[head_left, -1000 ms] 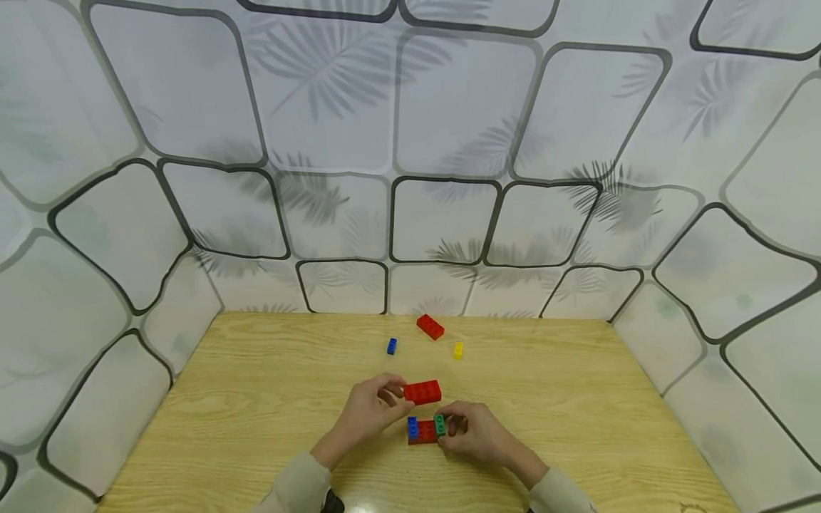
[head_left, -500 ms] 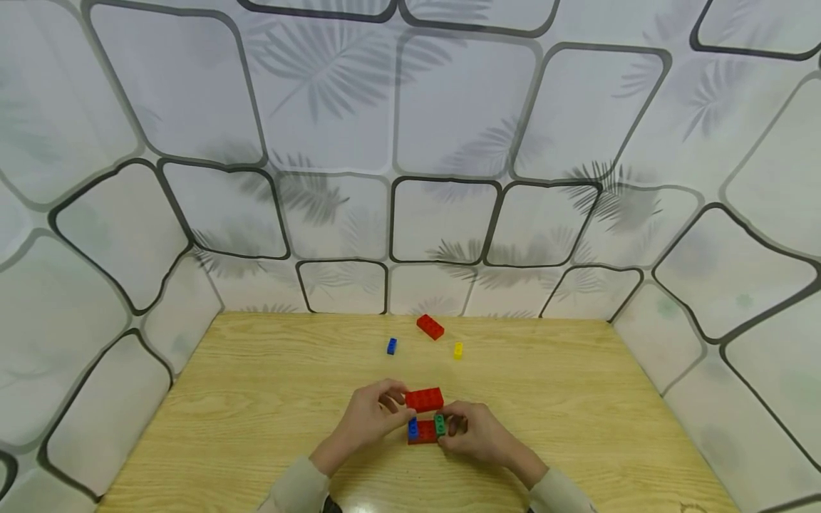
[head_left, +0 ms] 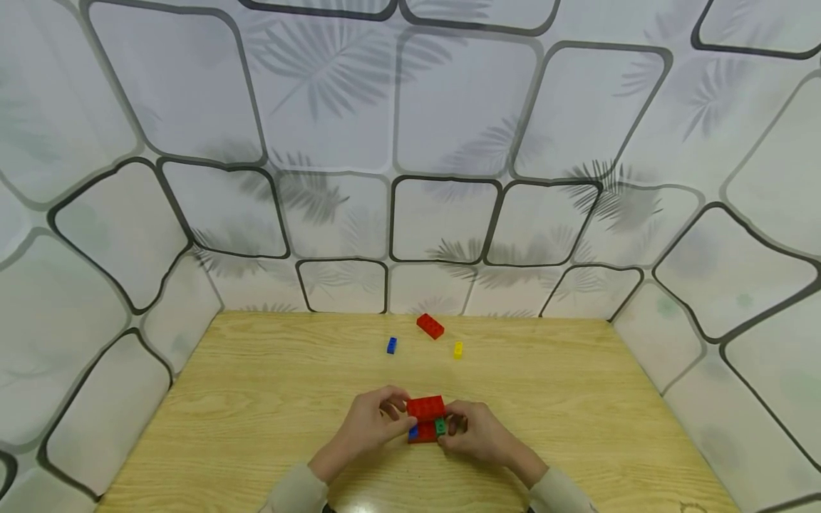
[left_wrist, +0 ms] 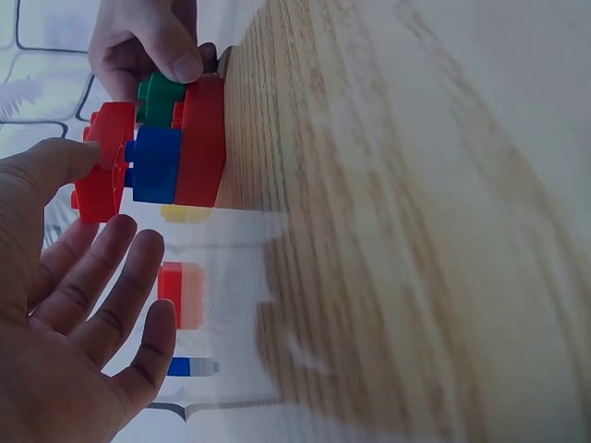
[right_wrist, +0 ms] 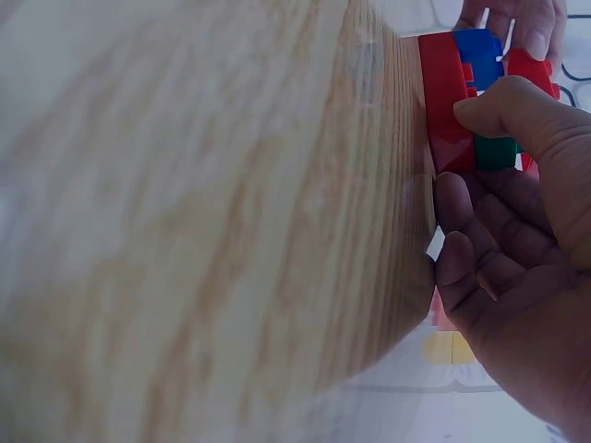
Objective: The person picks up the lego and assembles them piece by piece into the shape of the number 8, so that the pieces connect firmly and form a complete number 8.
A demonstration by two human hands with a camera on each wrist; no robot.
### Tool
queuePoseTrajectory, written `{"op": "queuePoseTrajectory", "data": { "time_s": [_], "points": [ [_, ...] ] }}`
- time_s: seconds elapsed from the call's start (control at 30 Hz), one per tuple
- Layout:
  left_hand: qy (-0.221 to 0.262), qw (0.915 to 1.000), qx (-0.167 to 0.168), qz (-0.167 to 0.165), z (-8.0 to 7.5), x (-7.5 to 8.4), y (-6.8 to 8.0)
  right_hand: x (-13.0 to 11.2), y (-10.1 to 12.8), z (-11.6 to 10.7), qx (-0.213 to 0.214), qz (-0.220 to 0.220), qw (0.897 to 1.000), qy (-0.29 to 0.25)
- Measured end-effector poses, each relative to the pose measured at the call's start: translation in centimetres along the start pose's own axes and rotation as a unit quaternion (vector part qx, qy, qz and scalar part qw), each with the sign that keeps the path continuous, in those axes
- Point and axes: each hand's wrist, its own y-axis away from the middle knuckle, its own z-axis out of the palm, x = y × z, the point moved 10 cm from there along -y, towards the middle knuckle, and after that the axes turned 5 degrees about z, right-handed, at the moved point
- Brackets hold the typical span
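Note:
My left hand (head_left: 372,420) pinches a red building brick (head_left: 426,408) by its left end, thumb on one side and fingers on the other. Below it, a second red brick (right_wrist: 443,101) lies on the table, bearing a blue brick (left_wrist: 157,164) at its left end and a green brick (head_left: 440,426) at its right. In the left wrist view the held brick is right at the blue brick's studs; I cannot tell whether they are joined. My right hand (head_left: 477,432) grips the lower assembly at its green end, with the thumb on the front.
Farther back on the wooden table (head_left: 288,370) lie a loose red brick (head_left: 430,326), a small blue brick (head_left: 392,345) and a small yellow brick (head_left: 458,350). A patterned wall covering (head_left: 442,221) rises behind the table and on both sides.
My left hand has brought the upper red brick toward me and down, so it now covers the back part of the lower assembly. The right hand has stayed almost still.

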Motion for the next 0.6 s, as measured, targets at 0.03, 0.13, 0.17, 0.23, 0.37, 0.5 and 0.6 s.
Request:
{"op": "queuePoseTrajectory", "data": {
  "time_s": [0.03,0.13,0.17,0.23,0.37,0.5,0.6],
  "points": [
    [0.0,1.0,0.0,0.0,0.03,0.04,0.02,0.02,0.0,0.01,0.0,0.0,1.0,-0.001],
    [-0.001,1.0,-0.003,-0.002,0.17,0.09,0.1,0.08,-0.02,0.04,-0.002,0.001,1.0,-0.002],
    [-0.001,1.0,-0.005,-0.004,0.21,0.09,0.14,0.09,-0.02,0.04,-0.002,0.002,1.0,-0.002],
    [0.0,1.0,-0.007,-0.006,0.3,0.07,0.21,0.07,-0.01,0.04,-0.002,0.001,1.0,-0.002],
    [0.005,0.9999,-0.012,-0.008,0.45,0.11,0.34,-0.04,0.05,0.0,-0.001,-0.002,1.0,-0.001],
    [0.011,0.9998,-0.014,-0.007,0.54,0.13,0.38,-0.1,0.09,-0.01,0.0,-0.004,1.0,0.001],
    [0.014,0.9998,-0.014,-0.004,0.54,0.23,0.43,-0.08,0.07,0.0,0.0,-0.006,1.0,0.001]
  ]
}}
